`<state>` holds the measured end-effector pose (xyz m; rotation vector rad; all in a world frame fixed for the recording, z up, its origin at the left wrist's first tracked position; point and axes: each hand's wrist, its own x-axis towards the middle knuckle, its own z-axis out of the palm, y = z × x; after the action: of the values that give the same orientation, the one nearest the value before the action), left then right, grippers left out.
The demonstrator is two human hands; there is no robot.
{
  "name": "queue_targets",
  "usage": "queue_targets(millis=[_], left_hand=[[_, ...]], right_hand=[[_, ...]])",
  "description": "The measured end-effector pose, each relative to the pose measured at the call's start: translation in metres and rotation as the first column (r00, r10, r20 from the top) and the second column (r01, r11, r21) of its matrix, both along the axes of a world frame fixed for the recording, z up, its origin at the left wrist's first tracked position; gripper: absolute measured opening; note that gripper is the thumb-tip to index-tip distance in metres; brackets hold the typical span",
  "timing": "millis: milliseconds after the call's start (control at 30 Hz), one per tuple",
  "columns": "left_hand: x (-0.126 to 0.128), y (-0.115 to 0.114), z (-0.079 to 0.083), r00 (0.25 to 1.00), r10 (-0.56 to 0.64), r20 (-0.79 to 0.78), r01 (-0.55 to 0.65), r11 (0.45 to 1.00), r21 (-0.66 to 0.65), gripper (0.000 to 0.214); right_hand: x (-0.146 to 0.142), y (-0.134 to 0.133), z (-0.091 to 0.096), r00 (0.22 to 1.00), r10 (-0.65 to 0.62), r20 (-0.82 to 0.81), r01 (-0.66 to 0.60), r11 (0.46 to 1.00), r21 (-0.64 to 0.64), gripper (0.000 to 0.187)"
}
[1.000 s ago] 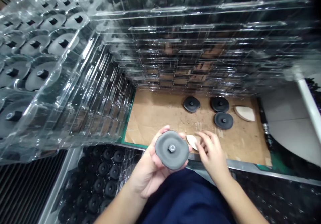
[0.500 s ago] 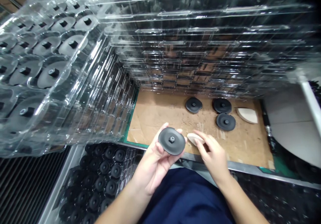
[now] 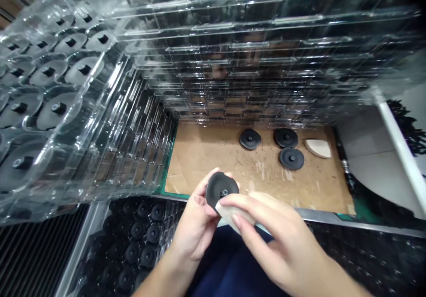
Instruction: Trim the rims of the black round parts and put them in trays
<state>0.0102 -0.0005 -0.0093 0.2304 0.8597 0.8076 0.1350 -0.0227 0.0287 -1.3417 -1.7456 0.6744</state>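
My left hand (image 3: 196, 224) is closed round the edge of a round black plastic disc (image 3: 218, 184), which has a small raised stub at its centre. Between the thumb and fingers of my right hand (image 3: 276, 235) is a whitish, wedge-shaped pad (image 3: 234, 215). The pad's tip touches the near face of the disc, just below the stub. My right fingers cover part of the pad and the disc's lower right edge.
On the cardboard sheet (image 3: 199, 155) lie several loose items: a black disc (image 3: 250, 138), two more discs (image 3: 292, 158) side by side, and another whitish pad (image 3: 318, 147). Stacked clear trays (image 3: 133, 106) of discs rise at left and behind. More filled trays (image 3: 133, 244) sit below left.
My right hand has moved left and brought the pad against the disc. The disc in my left hand has tilted and shifted slightly left. The whole view has shifted a little.
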Motion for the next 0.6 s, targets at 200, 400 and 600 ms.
queue_targets(millis=[200, 400, 600], left_hand=[[-0.003, 0.002, -0.003, 0.996, -0.049, 0.075, 0.045, 0.998, 0.05, 0.039], [-0.003, 0.004, 0.004, 0.999, -0.052, -0.011, 0.053, 0.996, 0.071, 0.05], [-0.01, 0.004, 0.001, 0.997, -0.082, 0.011, 0.08, 0.989, 0.125, 0.061]], right_hand=[[-0.002, 0.0, -0.008, 0.994, -0.099, 0.039, 0.091, 0.98, 0.175, 0.027], [-0.004, 0.0, -0.004, 0.995, -0.096, -0.025, 0.098, 0.992, 0.08, 0.022], [0.011, -0.011, -0.004, 0.999, 0.04, -0.009, -0.04, 0.999, 0.035, 0.023]])
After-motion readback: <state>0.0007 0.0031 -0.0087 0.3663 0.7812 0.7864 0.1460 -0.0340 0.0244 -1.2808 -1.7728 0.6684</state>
